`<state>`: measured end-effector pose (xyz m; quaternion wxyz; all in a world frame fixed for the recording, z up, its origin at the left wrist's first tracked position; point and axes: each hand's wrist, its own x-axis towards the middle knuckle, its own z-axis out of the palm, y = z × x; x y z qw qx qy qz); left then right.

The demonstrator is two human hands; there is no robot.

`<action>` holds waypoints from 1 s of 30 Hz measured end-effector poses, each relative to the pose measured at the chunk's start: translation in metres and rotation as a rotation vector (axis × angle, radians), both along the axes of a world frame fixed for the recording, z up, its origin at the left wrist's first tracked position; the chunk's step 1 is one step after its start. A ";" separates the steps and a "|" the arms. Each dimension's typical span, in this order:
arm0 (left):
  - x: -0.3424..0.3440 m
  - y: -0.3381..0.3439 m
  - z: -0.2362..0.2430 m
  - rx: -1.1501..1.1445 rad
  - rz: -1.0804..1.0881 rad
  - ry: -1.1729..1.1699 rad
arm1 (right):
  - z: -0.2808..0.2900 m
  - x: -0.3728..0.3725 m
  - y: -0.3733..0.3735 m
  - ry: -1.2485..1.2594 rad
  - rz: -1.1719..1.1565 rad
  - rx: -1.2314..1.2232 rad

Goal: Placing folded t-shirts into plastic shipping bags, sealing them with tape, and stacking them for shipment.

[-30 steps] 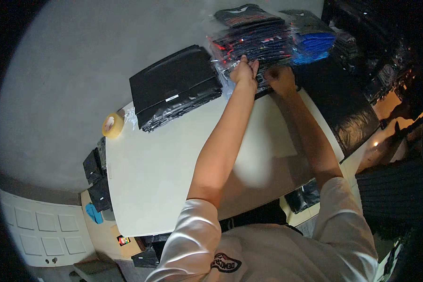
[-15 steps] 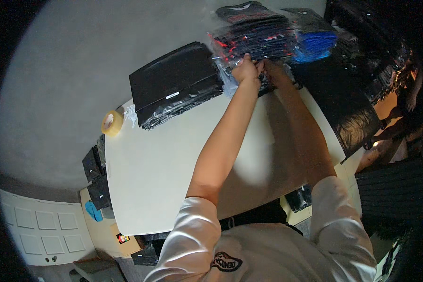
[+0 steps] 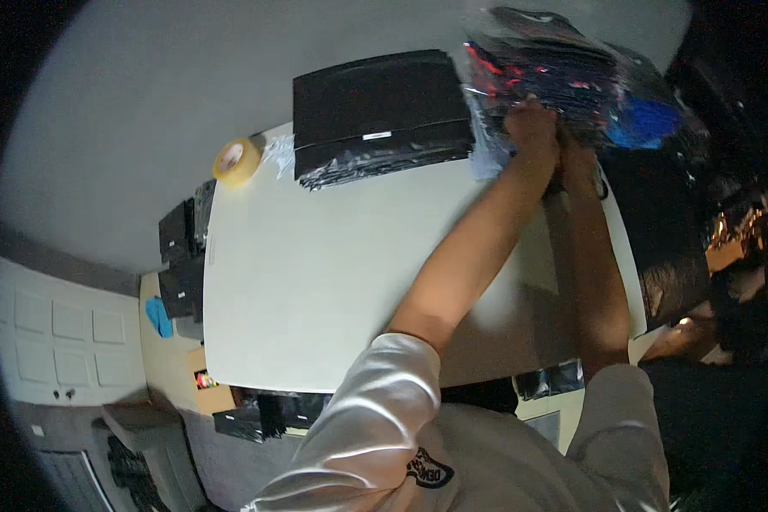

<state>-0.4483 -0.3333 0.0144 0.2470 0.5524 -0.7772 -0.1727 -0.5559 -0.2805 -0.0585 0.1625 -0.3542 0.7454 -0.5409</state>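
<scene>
Left grip (image 3: 532, 130) and right grip (image 3: 577, 157) side by side at the stack of dark, clear-wrapped packages (image 3: 550, 75).
Blur and shadow hide the fingertips; whether either is spread or pinching, I cannot tell. The stack is at the white bench's (image 3: 350, 273) far right, between flat black bags (image 3: 375, 96) and blue packages (image 3: 644, 125); a tape roll (image 3: 244, 167) sits by the far left corner.
</scene>
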 end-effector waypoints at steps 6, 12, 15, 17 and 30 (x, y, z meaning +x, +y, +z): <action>0.020 0.059 -0.026 0.418 -0.286 1.063 | -0.017 -0.027 0.014 0.034 0.200 -0.175; 0.107 0.129 0.001 -0.090 -0.583 0.323 | 0.046 -0.028 0.055 -0.260 0.426 -0.024; 0.125 0.119 -0.013 -0.516 -0.441 -0.011 | 0.089 0.000 0.082 -0.049 0.492 0.303; 0.132 0.108 -0.026 -0.498 -0.438 0.047 | 0.095 0.002 0.092 0.206 0.473 0.453; 0.122 0.074 -0.059 -0.488 -0.473 0.186 | 0.059 -0.011 0.085 0.666 0.433 0.443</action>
